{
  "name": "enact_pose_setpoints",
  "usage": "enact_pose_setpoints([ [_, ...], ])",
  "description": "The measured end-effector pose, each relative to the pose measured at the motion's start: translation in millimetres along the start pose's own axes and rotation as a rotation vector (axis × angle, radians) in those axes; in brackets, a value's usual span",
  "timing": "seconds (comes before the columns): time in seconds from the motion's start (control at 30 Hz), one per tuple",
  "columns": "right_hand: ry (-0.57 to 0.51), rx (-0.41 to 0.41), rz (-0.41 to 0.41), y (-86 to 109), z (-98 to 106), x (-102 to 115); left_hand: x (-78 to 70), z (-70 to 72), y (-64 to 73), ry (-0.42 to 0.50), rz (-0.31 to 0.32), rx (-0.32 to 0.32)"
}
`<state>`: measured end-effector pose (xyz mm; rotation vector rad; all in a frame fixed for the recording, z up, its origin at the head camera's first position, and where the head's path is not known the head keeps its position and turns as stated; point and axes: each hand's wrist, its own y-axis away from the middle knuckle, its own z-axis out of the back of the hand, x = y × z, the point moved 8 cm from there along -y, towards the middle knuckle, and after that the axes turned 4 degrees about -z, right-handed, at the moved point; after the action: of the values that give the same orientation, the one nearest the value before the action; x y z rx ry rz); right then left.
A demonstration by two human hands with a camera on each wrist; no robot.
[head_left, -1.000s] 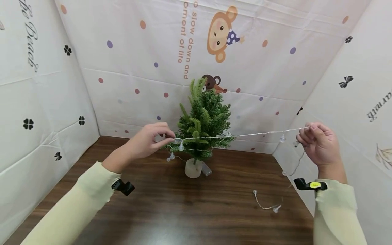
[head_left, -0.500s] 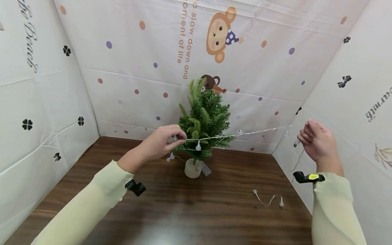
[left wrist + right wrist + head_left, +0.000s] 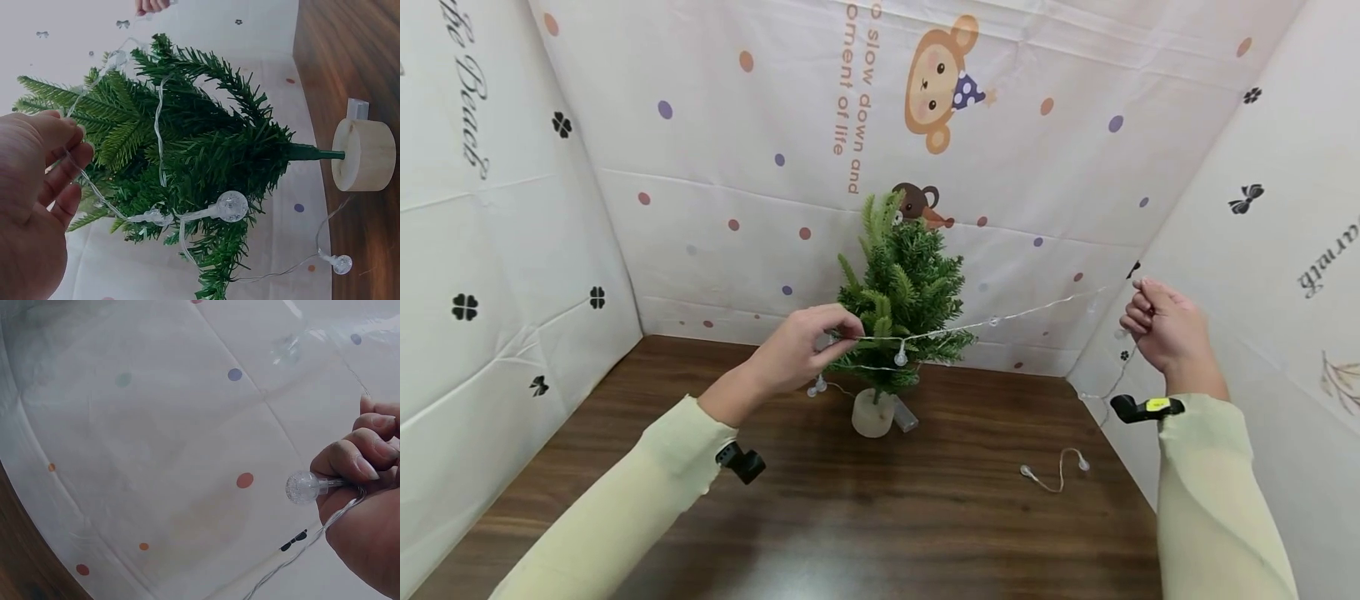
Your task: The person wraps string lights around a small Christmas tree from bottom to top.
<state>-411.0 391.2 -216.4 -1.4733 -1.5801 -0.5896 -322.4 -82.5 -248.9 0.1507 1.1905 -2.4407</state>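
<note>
A small green artificial Christmas tree stands on a round pale wooden base. Clear bulbs on a thin wire make up a string light, stretched across the front of the tree between the two hands. My left hand pinches the wire between thumb and fingers at the tree's left side. Out to the right, my right hand grips the other stretch with curled fingers, a round bulb poking out of the fist. In the left wrist view, part of the wire lies against the lower branches, with a bulb hanging there.
Behind the base lies a clear battery box. The loose tail of the string, ending in bulbs, rests on the brown wooden table at right. Printed white cloth walls enclose the back and both sides.
My left hand has moved right along the front of the tree. My right hand has shifted slightly left and up, and the tail on the table has curled upward.
</note>
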Motion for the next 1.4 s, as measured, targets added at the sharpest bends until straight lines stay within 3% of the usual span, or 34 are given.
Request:
enact_pose_setpoints([
  [0.13, 0.064, -0.007, -0.017, -6.4, -2.6, 3.9, 0.6, -1.3, -0.3, 0.005, 0.007, -0.007],
  [0.27, 0.224, -0.005, -0.033, -13.5, -9.1, 8.7, 0.3, -1.1, -0.8, 0.009, 0.03, -0.015],
  [0.4, 0.475, -0.123, -0.015, -20.2, -9.7, 16.7, 0.6, 0.2, -1.5, 0.006, 0.041, -0.035],
  [0.5, 0.853, -0.226, -0.002, -25.7, -10.9, 24.6, 0.8, 0.2, -2.3, -0.008, 0.039, -0.052],
  [0.63, 1.413, -0.263, 0.0, -33.2, -21.6, 33.0, 0.3, 0.2, -2.1, -0.017, 0.039, -0.067],
  [0.7, 1.557, -0.242, -0.009, -36.2, -28.0, 33.9, 0.0, 0.4, -2.1, -0.019, 0.038, -0.073],
  [0.77, 1.626, -0.211, -0.039, -38.2, -33.4, 32.8, -0.3, 1.0, -2.5, -0.019, 0.038, -0.08],
  [0.9, 1.648, -0.137, -0.094, -41.4, -42.0, 28.3, 1.1, 1.9, -2.8, -0.021, 0.048, -0.088],
  [1.03, 1.712, -0.08, -0.068, -42.4, -47.4, 27.7, 1.5, 3.0, -2.8, -0.02, 0.051, -0.091],
  [1.17, 1.749, -0.05, -0.076, -40.6, -42.8, 27.6, 2.0, 3.8, -2.9, -0.015, 0.05, -0.093],
  [1.4, 1.718, -0.039, -0.137, -37.2, -27.5, 31.8, 2.0, 6.3, -2.4, -0.018, 0.043, -0.098],
])
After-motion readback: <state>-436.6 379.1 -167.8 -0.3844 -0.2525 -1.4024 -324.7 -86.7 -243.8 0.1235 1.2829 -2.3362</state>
